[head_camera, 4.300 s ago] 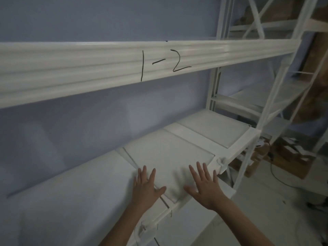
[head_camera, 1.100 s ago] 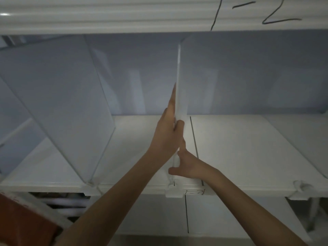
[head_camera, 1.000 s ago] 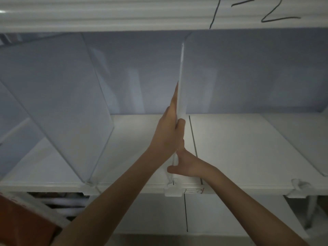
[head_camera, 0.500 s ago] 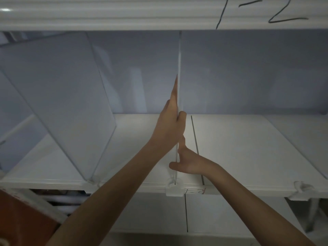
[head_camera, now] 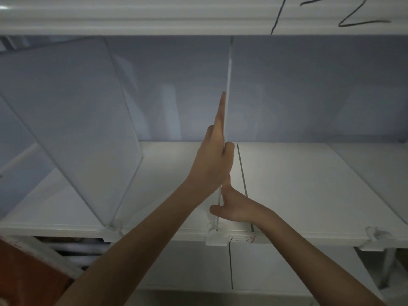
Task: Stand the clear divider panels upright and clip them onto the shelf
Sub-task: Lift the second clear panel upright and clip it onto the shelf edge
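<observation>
A clear divider panel (head_camera: 228,69) stands upright, edge-on to me, in the middle of the white shelf (head_camera: 309,184). Its bottom front corner sits in a white clip (head_camera: 216,236) on the shelf's front lip. My left hand (head_camera: 215,160) lies flat against the panel's left face with the thumb hooked over its front edge. My right hand (head_camera: 234,206) grips the panel lower down, thumb on the left side. A second clear panel (head_camera: 72,129) stands to the left, its base in another clip (head_camera: 114,228).
A beam marked "1-2" (head_camera: 198,16) runs overhead. Another clip (head_camera: 375,238) sits on the front lip at the right, and a third panel's edge (head_camera: 397,213) shows at the far right. A reddish-brown object (head_camera: 24,274) is at the bottom left.
Four seconds ago both palms rested on a flat shelf surface. Over the last second the panel has swung from slightly turned to straight edge-on; both hands keep their hold.
</observation>
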Available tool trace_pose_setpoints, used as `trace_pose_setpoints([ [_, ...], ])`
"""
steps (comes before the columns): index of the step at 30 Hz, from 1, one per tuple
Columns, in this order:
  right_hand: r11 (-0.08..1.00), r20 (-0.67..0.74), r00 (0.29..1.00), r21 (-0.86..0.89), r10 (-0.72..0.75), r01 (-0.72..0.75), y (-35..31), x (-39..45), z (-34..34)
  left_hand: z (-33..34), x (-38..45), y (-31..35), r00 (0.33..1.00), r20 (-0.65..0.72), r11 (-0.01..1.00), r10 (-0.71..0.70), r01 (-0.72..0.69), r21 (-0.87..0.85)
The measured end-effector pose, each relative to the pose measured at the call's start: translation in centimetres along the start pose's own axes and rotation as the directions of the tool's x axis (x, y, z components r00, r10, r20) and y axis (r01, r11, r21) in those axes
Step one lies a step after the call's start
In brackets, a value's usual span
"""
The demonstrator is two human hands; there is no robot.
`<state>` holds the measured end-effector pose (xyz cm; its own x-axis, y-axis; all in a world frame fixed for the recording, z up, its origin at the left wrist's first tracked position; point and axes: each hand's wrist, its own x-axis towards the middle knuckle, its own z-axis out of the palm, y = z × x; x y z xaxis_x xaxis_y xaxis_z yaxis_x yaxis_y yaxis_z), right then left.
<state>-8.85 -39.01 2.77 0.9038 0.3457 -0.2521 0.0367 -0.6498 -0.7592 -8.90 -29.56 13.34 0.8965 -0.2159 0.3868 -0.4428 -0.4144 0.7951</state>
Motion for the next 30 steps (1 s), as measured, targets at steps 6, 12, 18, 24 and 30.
trace_pose_setpoints([
  [6, 0.992, -0.086, 0.996, 0.123, 0.017, -0.006, -0.2, 0.0, 1.8, -0.2, -0.3, -0.3, 0.999, 0.014, 0.999, -0.037, 0.037, 0.033],
  [12, 0.979, -0.159, 0.985, 0.199, 0.067, -0.035, -0.1, -0.1, 3.3, -0.3, -1.2, -0.2, 0.997, -0.025, 0.996, -0.066, 0.068, 0.053],
  [18, 0.979, -0.209, 0.976, 0.204, 0.063, -0.020, 1.6, 1.2, 4.9, -0.5, -2.5, -0.2, 0.999, -0.026, 0.997, -0.040, 0.041, 0.061],
  [24, 0.993, -0.237, 0.971, 0.119, 0.038, -0.009, 2.8, 2.1, 5.7, -0.4, -3.5, -0.3, 0.998, -0.059, 0.994, -0.014, 0.020, 0.111],
  [30, 0.988, -0.238, 0.968, 0.149, 0.075, -0.040, 4.1, 2.2, 6.1, 0.2, -4.0, -0.2, 0.998, -0.059, 0.990, 0.024, -0.016, 0.137],
])
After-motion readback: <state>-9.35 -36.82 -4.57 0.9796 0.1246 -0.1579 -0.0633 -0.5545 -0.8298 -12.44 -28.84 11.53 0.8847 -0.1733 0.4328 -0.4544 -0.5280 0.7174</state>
